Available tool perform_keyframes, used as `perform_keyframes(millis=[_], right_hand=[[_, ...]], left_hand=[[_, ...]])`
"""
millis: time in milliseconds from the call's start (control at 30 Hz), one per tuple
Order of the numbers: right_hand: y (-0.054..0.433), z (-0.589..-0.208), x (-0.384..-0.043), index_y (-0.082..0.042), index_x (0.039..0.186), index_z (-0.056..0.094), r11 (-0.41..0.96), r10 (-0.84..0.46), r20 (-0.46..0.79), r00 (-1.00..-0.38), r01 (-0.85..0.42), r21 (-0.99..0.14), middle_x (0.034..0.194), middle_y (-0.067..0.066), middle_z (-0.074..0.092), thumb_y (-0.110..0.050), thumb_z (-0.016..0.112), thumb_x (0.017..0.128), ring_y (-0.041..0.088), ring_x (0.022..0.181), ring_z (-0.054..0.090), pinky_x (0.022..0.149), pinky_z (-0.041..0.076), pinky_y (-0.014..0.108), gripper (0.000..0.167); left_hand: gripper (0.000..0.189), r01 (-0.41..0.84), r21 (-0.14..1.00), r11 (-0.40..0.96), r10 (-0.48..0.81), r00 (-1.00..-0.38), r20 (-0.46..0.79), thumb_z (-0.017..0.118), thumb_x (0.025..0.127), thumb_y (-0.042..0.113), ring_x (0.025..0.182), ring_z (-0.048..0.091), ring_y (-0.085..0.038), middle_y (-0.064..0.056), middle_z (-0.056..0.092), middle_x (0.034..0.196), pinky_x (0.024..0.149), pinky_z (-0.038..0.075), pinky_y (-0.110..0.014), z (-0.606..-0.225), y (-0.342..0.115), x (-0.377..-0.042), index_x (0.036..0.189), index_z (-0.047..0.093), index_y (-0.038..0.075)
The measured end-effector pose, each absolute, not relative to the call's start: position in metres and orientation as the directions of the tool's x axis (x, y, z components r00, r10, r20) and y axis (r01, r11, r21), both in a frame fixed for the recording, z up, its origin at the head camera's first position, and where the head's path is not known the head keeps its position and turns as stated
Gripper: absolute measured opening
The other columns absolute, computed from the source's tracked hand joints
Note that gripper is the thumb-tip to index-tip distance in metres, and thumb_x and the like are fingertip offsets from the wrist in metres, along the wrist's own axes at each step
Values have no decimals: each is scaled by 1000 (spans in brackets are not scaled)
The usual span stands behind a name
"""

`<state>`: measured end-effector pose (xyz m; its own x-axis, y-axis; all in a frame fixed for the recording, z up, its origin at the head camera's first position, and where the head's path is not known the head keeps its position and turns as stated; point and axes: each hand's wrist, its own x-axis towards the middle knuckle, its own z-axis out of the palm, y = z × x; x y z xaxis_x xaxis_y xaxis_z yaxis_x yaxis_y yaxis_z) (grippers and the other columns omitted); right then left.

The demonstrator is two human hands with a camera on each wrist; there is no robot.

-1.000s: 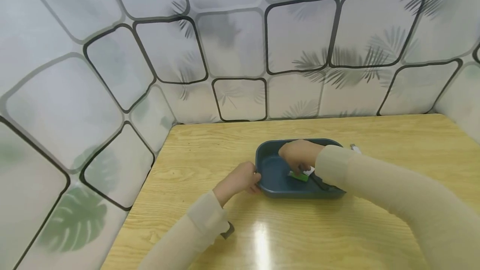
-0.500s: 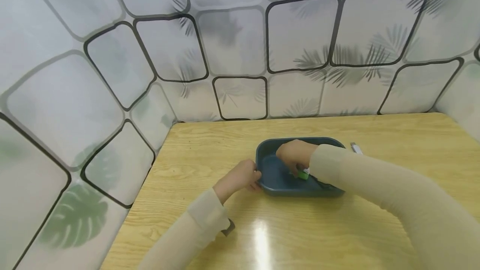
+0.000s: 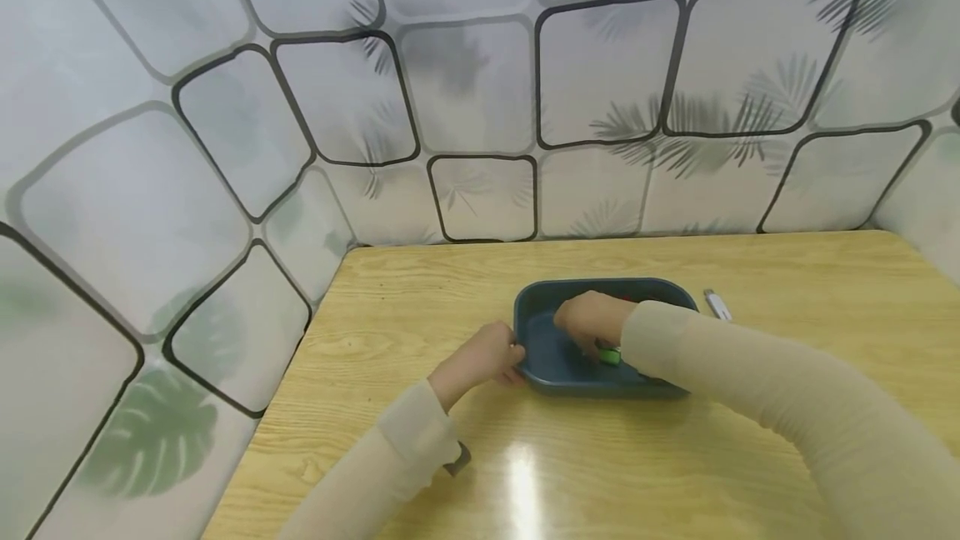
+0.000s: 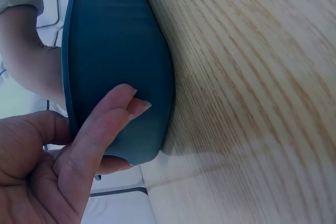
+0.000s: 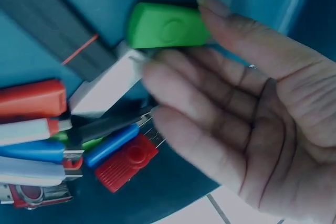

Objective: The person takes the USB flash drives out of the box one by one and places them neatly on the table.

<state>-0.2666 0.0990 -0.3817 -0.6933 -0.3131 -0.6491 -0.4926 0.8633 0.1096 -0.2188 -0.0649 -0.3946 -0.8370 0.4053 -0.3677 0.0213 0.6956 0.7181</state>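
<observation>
A dark blue plastic tray stands on the wooden table. My left hand grips its left end; in the left wrist view, the thumb is at the rim and the fingers lie along the outer wall. Inside the tray is my right hand. In the right wrist view, its thumb and a finger pinch one end of a green USB stick, while the other fingers extend loosely below. Beside them lie a white stick, a red USB stick and several more. In the head view, the right forearm hides much of the tray.
A white USB stick lies on the table just right of the tray. The patterned fabric wall rises behind the table and along its left side. A dark strap piece shows at the left cuff.
My right hand shifts slightly within the tray, and the green stick sits a little further right. More of the white stick outside shows. The left hand keeps its grip.
</observation>
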Motion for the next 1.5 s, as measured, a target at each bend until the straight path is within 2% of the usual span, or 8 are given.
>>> perform_keyframes(millis=[167,400,567,800,967,1267,1400,1500], right_hand=[[101,-385,-267,-11,83,56,843,-330,-662,-673,-525,113,79,4,58,-5,80,71,18,59,59,54,54,27,28],[101,-384,-268,-11,83,57,868,-285,-704,-651,-487,100,80,5,57,-1,72,73,15,52,50,46,42,23,21],[106,-385,-271,-12,84,56,879,-285,-707,-647,-470,75,80,4,55,2,67,72,15,53,48,45,40,22,21],[115,-371,-266,-10,74,53,895,-325,-687,-650,-445,-2,70,4,51,6,60,73,12,47,41,40,34,20,17],[118,-364,-267,-7,70,58,881,-332,-686,-648,-472,19,64,5,58,2,61,76,13,47,51,42,42,21,11],[120,-355,-271,-6,71,62,882,-311,-691,-653,-469,46,58,7,63,-4,61,80,14,43,55,43,46,22,9],[124,-347,-271,-6,79,59,897,-293,-697,-655,-440,36,64,11,67,-10,63,84,25,58,68,50,52,27,7],[129,-342,-274,-5,84,56,909,-289,-698,-655,-417,15,67,13,68,-9,65,83,29,69,71,51,55,28,10]], left_hand=[[18,39,707,706,406,-840,-359,46,90,-1,65,71,-30,-20,69,68,55,60,-30,-393,-66,-218,83,60,-10],[18,49,699,714,408,-840,-358,46,90,-1,66,71,-28,-19,69,69,55,59,-29,-393,-64,-218,85,60,-10],[18,41,707,706,411,-837,-362,46,91,-1,67,71,-29,-19,69,70,56,60,-29,-395,-65,-218,85,60,-10],[20,35,713,700,417,-831,-368,45,92,-1,69,71,-29,-19,70,71,58,60,-30,-394,-66,-217,87,60,-11],[20,35,708,705,415,-830,-373,45,92,0,70,71,-30,-20,70,71,59,60,-30,-394,-65,-217,89,60,-12],[21,17,719,695,403,-837,-370,44,91,0,69,71,-29,-19,70,72,59,60,-31,-397,-66,-217,90,61,-13],[21,20,726,687,410,-836,-365,44,91,0,69,71,-29,-19,70,72,58,60,-30,-395,-65,-216,90,61,-13],[21,17,726,687,411,-834,-369,45,91,0,70,71,-29,-19,70,73,58,60,-29,-394,-65,-216,92,61,-14]])
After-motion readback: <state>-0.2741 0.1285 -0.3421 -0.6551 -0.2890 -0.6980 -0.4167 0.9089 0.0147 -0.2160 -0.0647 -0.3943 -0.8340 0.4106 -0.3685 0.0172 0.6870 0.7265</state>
